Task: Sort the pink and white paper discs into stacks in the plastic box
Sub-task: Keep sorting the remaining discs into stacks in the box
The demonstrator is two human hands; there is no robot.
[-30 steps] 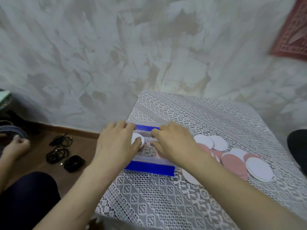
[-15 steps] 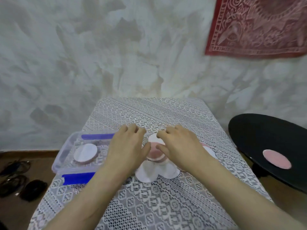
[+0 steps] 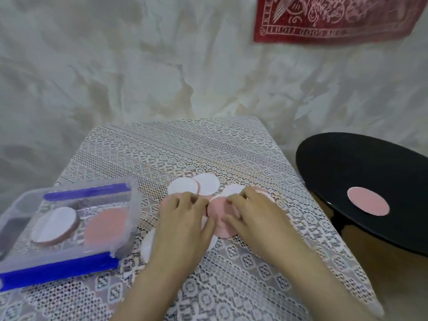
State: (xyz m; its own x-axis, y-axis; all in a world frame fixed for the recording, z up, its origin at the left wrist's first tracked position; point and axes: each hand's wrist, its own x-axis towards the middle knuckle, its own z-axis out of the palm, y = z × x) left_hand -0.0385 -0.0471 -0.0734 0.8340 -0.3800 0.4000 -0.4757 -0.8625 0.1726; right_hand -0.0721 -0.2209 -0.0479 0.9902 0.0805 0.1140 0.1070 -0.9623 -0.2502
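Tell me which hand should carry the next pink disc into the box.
Left, probably. The box sits left of the loose discs, on the side of the left hand. The pink disc lies between both hands, but the right hand would have to reach across the left.

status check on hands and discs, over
Left hand, right hand on loose pile, at a pink disc, grip unclear. Plastic box: white stack, pink stack. Stray pink disc on black round top.
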